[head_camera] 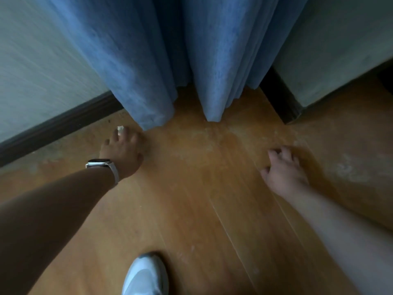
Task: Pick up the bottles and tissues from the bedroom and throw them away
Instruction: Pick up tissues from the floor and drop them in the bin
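A small white scrap of tissue [120,128] lies on the wooden floor beside the hem of the blue curtain. My left hand [122,153], with a watch on the wrist, reaches down to it. Its fingers are spread and fairly straight, and the fingertips are at the tissue; the thumb stays apart to the left. My right hand [284,167] hovers over the floor to the right with loosely curled fingers and holds nothing. No bottle is in view.
The blue curtain [148,60] hangs to the floor straight ahead. A pale wall with a dark skirting board [59,124] runs on the left, and another wall corner [331,60] stands on the right. My white shoe [146,275] is at the bottom.
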